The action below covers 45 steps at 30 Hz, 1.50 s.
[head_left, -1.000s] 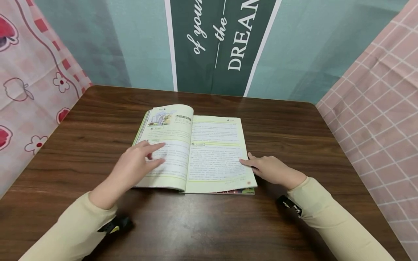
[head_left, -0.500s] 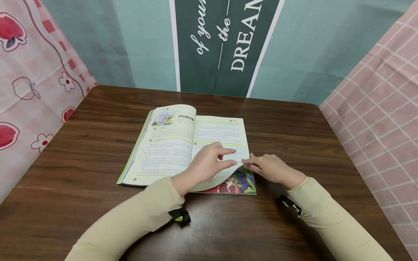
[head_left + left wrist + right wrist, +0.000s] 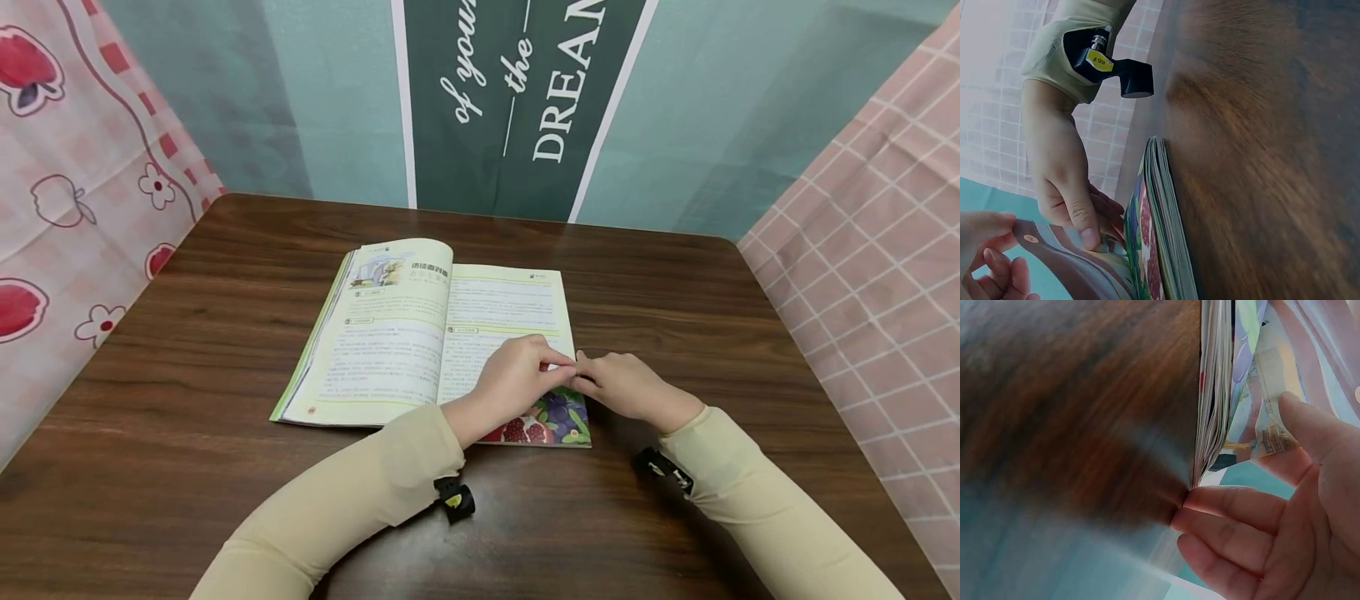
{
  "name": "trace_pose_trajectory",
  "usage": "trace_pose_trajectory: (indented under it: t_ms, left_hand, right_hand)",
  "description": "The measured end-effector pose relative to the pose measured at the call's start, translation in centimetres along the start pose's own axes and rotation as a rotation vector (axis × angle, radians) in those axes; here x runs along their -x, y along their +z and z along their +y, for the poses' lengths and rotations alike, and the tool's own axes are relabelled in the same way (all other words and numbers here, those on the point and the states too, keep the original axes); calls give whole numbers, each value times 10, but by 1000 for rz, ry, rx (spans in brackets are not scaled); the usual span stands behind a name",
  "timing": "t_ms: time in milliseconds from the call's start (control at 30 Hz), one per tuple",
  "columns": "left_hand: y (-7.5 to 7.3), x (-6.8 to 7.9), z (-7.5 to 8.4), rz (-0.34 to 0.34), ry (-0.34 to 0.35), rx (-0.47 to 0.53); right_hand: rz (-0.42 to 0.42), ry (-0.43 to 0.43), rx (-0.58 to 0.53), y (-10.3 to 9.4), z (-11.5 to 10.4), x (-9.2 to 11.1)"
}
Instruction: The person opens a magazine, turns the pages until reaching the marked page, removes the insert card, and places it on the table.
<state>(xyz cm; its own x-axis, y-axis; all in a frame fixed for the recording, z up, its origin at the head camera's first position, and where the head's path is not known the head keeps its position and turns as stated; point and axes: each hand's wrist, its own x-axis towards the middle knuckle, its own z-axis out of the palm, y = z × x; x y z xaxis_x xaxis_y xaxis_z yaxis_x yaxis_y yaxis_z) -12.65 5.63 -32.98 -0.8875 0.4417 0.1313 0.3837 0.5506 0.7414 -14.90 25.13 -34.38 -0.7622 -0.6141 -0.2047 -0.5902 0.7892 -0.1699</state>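
Observation:
An open book (image 3: pixel 386 350) lies on the table, with printed text and a small picture on its left page. My left hand (image 3: pixel 517 375) reaches across the right side and pinches the outer corner of a page (image 3: pixel 1054 250), which curves up off the book in the left wrist view. At the right edge, my right hand (image 3: pixel 618 385) pinches the same page between thumb and index finger. Its other fingers touch the book's edge and the table in the right wrist view. Below the raised page shows a fruit picture (image 3: pixel 558 421) with pomegranate and dark berries.
The brown wooden table (image 3: pixel 225 333) extends around the book on all sides. A teal cloth (image 3: pixel 345 100) with a lettered dark panel hangs behind. Patterned cloths flank it, a pink grid one (image 3: pixel 877 250) on the right. Black cameras (image 3: pixel 453 498) sit on both wrists.
My left hand has moved right from the left page to the page's right corner and now pinches it. The page has lifted, uncovering the fruit picture. The right hand has stayed nearly in place.

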Motion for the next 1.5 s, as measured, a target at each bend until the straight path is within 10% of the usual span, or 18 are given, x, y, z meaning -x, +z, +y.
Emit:
trace_pose_trajectory:
  t_ms: [367,833,1500]
  left_hand:
    - [1,-4,2,28,22,-105]
    - [-34,7,-12,261,39,-127]
    - [-118,84,-70,617,-41,-255]
  right_hand:
    - [25,11,-47,1,0,0]
    - [-35,103,-145,3,1,1]
    - [-54,50,-28,4,-3,5]
